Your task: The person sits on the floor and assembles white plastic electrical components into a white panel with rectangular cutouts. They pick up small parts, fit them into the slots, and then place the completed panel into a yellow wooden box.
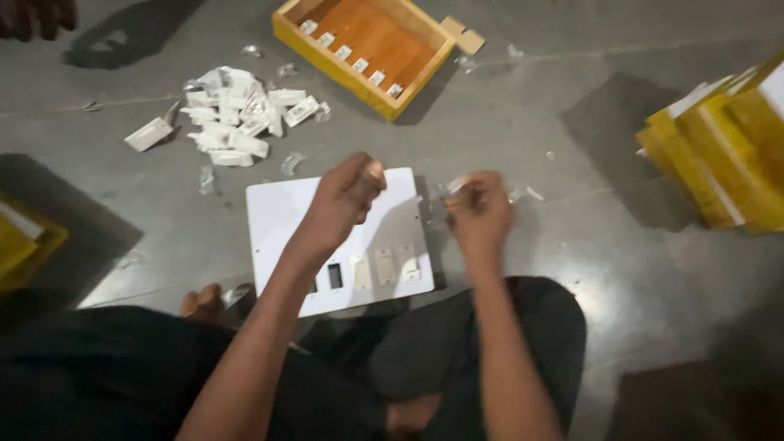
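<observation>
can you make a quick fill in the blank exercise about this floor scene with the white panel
1. Both hands are raised above a flat panel whose colour is ____.
2. The wooden tray on the floor holds a row of small white switches and has walls painted ____.
3. The loose pile of white parts lies on the ____ side of the picture, near the panel's far corner.
4. The right hand pinches a scrap of clear ____.

Missing words: white; yellow; left; plastic
</observation>
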